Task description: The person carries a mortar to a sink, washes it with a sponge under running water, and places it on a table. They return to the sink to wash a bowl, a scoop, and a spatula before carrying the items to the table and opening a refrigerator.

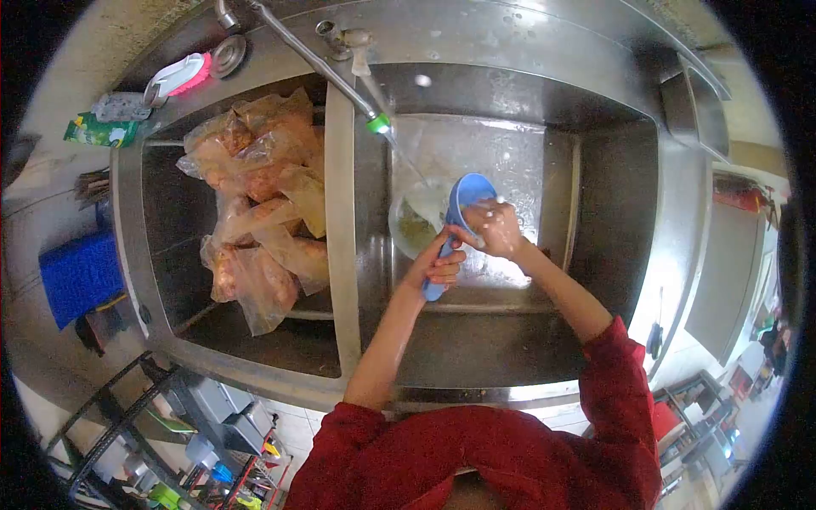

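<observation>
Over the right sink basin (476,340), a blue dipper (473,188) with a round bowl and a straight handle is held tilted. My left hand (440,265) is wrapped around its handle. My right hand (497,228) is closed, fingers curled at the dipper's bowl, with white specks like foam on it. Whether those fingers hold anything is hidden. Beneath the dipper, a translucent round bowl (406,231) stands in the basin. Water runs into it from the faucet (323,72) with a green tip.
In the left basin (183,280) lie several clear plastic bags (263,212) of pinkish-brown contents. A pink-and-white brush (189,75), a metal drain cover (228,56) and a green packet (98,130) lie on the ledge. A blue cloth (82,276) hangs at left; a black rack (115,425) stands below.
</observation>
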`<state>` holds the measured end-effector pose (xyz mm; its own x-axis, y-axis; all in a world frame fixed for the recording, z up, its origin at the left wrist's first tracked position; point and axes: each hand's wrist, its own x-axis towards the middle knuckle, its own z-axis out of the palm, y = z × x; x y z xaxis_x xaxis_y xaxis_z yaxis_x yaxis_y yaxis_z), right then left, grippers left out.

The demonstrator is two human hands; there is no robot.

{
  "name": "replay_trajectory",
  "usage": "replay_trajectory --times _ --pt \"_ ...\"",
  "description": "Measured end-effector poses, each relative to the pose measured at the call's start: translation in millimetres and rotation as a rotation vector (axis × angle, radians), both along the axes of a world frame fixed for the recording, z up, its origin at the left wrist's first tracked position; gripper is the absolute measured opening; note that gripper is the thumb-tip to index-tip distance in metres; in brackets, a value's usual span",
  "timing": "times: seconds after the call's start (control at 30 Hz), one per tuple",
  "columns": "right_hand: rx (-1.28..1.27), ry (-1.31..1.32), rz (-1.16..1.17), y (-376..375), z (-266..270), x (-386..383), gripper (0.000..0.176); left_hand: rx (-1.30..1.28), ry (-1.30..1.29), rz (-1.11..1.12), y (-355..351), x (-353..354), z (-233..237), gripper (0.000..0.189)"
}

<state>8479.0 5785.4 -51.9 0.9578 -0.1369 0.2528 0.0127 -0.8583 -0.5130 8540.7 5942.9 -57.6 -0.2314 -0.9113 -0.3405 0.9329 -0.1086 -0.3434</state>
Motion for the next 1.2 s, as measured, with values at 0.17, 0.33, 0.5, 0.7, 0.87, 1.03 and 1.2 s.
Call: replay_trajectory --times 0.17,0.33,0.5,0.7,0.87,1.03,1.2 --pt "1.370 0.332 -0.576 19.8 -11.0 19.1 0.042 0.739 -1.501 -0.196 -17.1 -18.7 -2.1 0.038" --pt "2.152 0.530 -0.683 -10.0 22.9 58.0 0.040 0.783 -1.994 -0.320 10.1 -7.0 -26.6 0.043" --pt "1.468 0.320 -0.599 3.3 13.4 44.6 0.026 0.522 -1.763 -0.234 10.5 -6.8 -35.4 0.052" --pt "0.485 0.284 -0.522 -58.2 4.7 -11.6 0.024 1.293 -1.932 0.073 -5.5 -41.9 -218.4 0.035" --pt "-0.112 0.738 -0.550 -66.1 -84.0 -53.2 0.046 0.891 -0.554 0.068 -14.7 -16.5 -164.6 0.026" --pt "0.145 0.762 -0.673 -57.8 -88.3 -60.7 0.048 0.838 -0.748 0.111 7.8 -35.1 -141.7 0.021" --pt "0.174 0.348 -0.975 -59.0 -126.8 -83.7 0.040 0.827 -1.296 -0.005 19.3 -32.2 -53.4 0.034"
